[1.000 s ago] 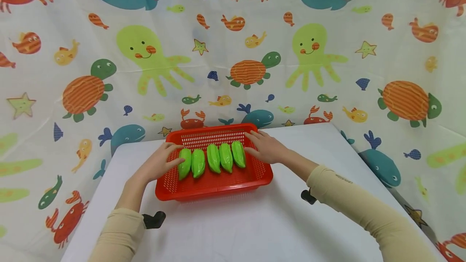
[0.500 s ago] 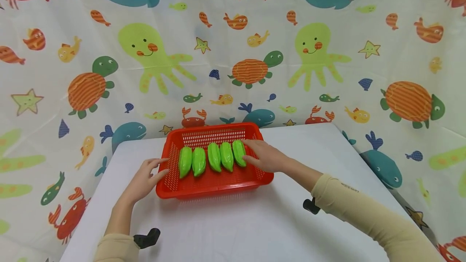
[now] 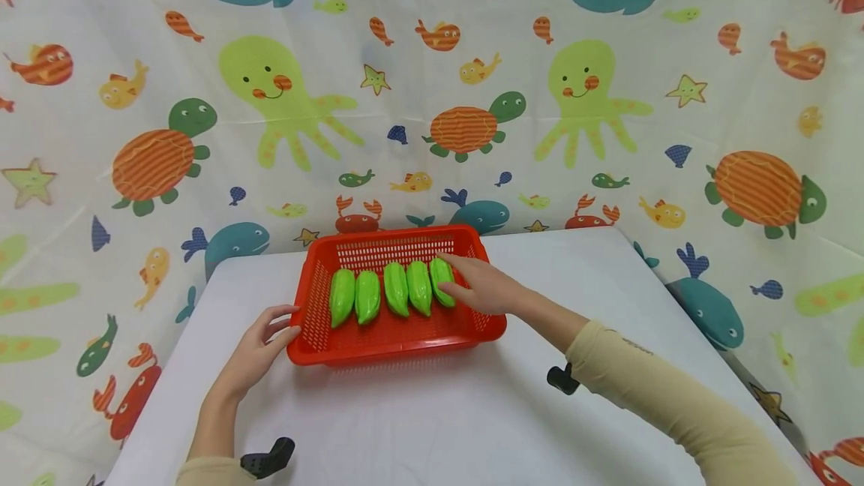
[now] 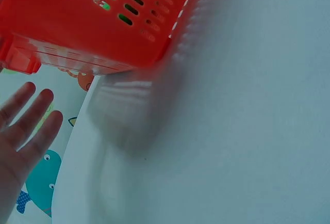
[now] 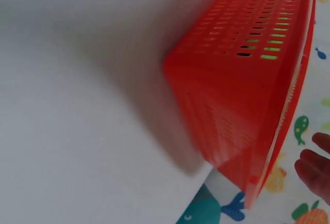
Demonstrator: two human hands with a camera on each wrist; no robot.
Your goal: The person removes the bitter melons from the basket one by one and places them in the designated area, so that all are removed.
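A red plastic basket [image 3: 398, 349] with slotted walls stands on the white table. In it lies a row of several glossy green, ridged, tapered pieces that look like toy fruit, such as the one at the left end [image 3: 343, 298]. My left hand [image 3: 255, 351] is outside the basket, fingertips right at its left rim. In the left wrist view its fingers [image 4: 36, 123] are straight and spread below the basket's handle edge. My right hand [image 3: 486, 285] reaches over the right rim, fingertips overlapping the rightmost green piece [image 3: 442, 282]. Neither hand holds anything.
The white table [image 3: 418, 426] extends in front of the basket and to both sides. Behind it hangs a curtain [image 3: 405, 96] printed with sea animals. A black wrist mount is on each arm, the left one [image 3: 268, 459] low over the table.
My left hand has drawn back from over the basket's left end and lowered to the outside of its left rim. My right hand has shifted slightly left over the rightmost green piece.
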